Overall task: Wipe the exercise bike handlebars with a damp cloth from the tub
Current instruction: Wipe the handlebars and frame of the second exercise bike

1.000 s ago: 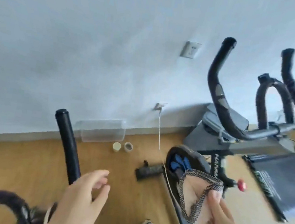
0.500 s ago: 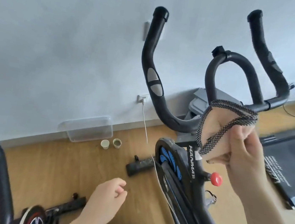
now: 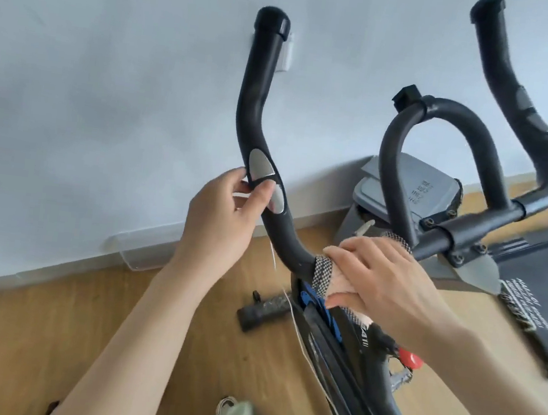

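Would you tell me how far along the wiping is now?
Fetching looks done: the cloth is out of the tub. In hand: the right hand wraps it round the handlebars low down while the left hand grips higher up. Left, apparently: the centre loop and far horn.

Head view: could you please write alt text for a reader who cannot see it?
A right hand holds a cloth wrapped around the bend of a black exercise-bike handlebar; the left hand grips it higher up, at a silver pad.
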